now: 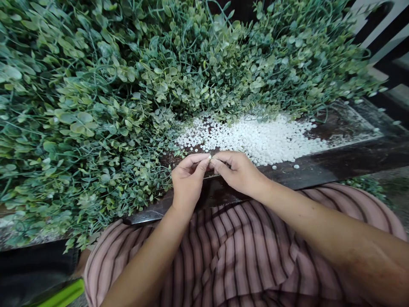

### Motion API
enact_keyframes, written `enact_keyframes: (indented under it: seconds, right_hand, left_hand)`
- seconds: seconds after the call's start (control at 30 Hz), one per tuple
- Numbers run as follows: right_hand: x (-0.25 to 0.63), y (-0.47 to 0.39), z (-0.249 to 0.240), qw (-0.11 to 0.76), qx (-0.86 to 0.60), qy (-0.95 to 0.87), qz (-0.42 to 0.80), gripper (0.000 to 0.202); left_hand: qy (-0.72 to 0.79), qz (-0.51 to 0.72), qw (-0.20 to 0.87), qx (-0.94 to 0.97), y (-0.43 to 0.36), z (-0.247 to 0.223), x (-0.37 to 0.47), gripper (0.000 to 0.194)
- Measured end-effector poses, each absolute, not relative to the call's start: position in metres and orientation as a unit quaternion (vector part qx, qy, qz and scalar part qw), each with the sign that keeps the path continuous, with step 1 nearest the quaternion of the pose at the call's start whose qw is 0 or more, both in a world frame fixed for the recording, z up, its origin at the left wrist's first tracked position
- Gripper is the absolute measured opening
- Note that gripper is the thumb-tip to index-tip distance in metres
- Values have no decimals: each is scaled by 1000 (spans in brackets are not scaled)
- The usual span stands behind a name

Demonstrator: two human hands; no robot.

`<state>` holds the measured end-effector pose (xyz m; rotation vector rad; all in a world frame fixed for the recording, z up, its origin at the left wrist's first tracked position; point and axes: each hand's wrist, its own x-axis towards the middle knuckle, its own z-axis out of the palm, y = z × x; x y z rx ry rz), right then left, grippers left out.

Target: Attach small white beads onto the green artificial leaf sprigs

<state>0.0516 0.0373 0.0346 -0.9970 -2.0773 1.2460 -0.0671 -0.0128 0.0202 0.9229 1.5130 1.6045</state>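
My left hand (189, 179) and my right hand (238, 170) meet fingertip to fingertip at the front edge of a dark wooden table (319, 168). Both are closed in a pinch. A tiny pale piece shows between the fingertips; most of it is hidden, and I cannot make out what it is. Just behind my right hand, a heap of small white pieces (271, 136) lies spread on the wood. Green leafy artificial plants (111, 85) are piled behind and to the left of my hands.
Striped cloth (230, 256) covers my lap below the table edge. A bright green object (62, 294) is at the bottom left. Dark slatted furniture (390, 64) stands at the right. More greenery (367, 185) lies low, beyond my right knee.
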Motion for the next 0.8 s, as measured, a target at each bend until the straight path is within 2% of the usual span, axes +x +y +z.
enact_keyframes:
  seconds: [0.27,0.53,0.8]
  right_hand:
    - [51,36,36,254,-403,-735,482,25]
    - [52,38,36,226,-406,-742,483,24]
    - [51,38,40,209,-418,-744,477,25]
  left_hand:
    - [572,629,343,399,-12,21,-65,6]
    - [566,647,393,326,-10,22,-63,9]
    - [573,641,396,324,-11,25,-64,11]
